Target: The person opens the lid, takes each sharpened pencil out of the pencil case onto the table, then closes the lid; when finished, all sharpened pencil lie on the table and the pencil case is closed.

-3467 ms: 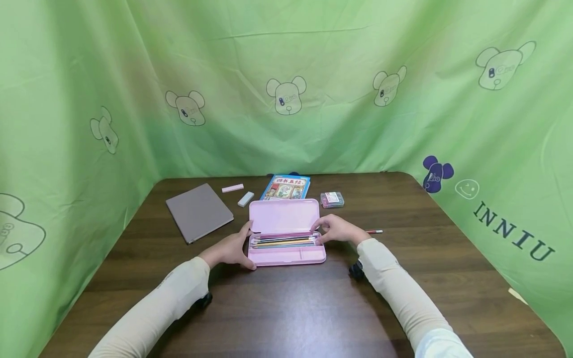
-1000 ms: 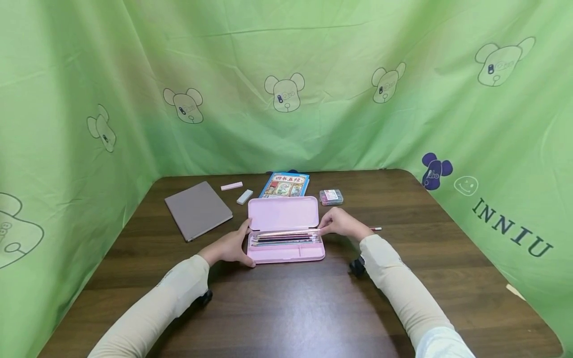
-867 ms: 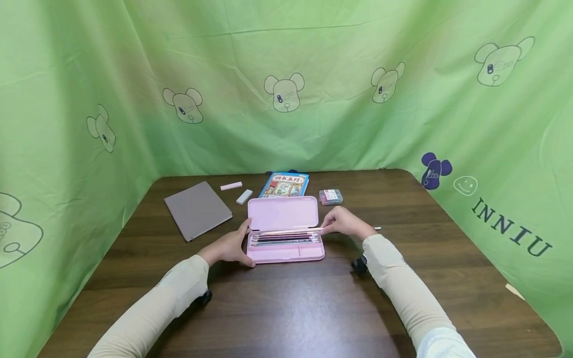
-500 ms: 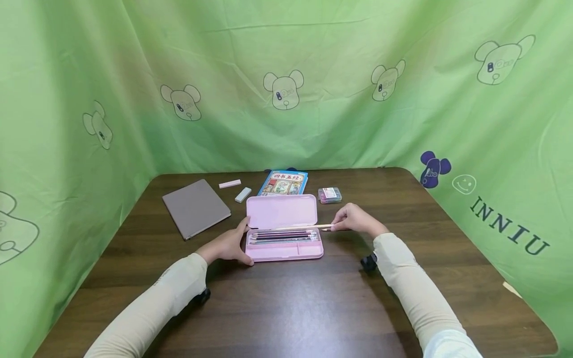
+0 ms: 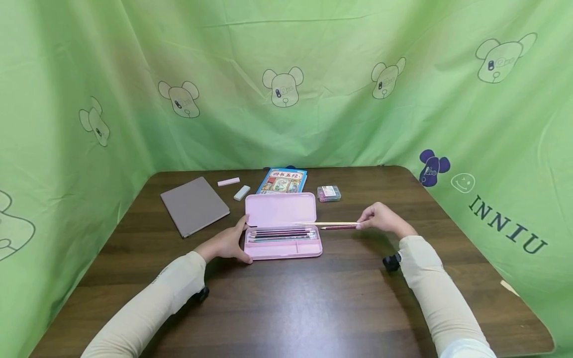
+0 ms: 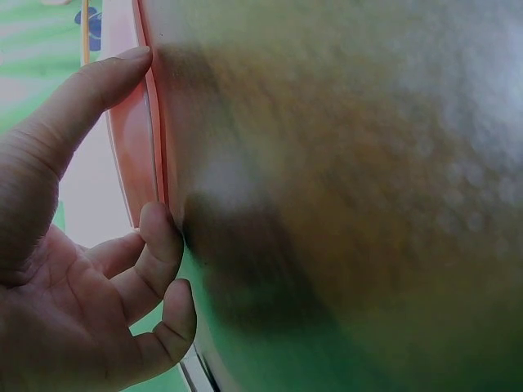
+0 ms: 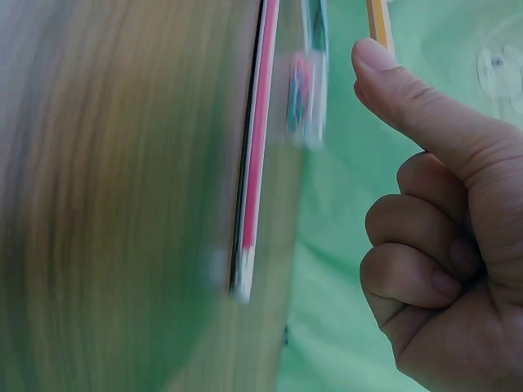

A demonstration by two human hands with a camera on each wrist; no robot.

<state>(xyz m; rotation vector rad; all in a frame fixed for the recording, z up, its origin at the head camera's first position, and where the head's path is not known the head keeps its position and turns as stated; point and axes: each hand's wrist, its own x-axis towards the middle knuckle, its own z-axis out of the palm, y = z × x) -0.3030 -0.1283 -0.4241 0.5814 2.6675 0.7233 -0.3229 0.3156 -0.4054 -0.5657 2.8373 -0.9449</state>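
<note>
Green cloth printed with bear heads (image 5: 283, 87) enclosed a dark wooden tabletop (image 5: 286, 298). The left hand (image 5: 226, 243) gripped the left end of an open pink plastic pencil case (image 5: 283, 226), thumb on its rim. The right hand (image 5: 380, 219) pinched a yellow wooden pencil (image 5: 327, 223) by its end, held level just right of the case, above a red pencil (image 5: 338, 227) on the tabletop. Behind lay a grey notebook (image 5: 194, 205), a blue picture book (image 5: 282, 180) and a small clear box (image 5: 329, 193).
</note>
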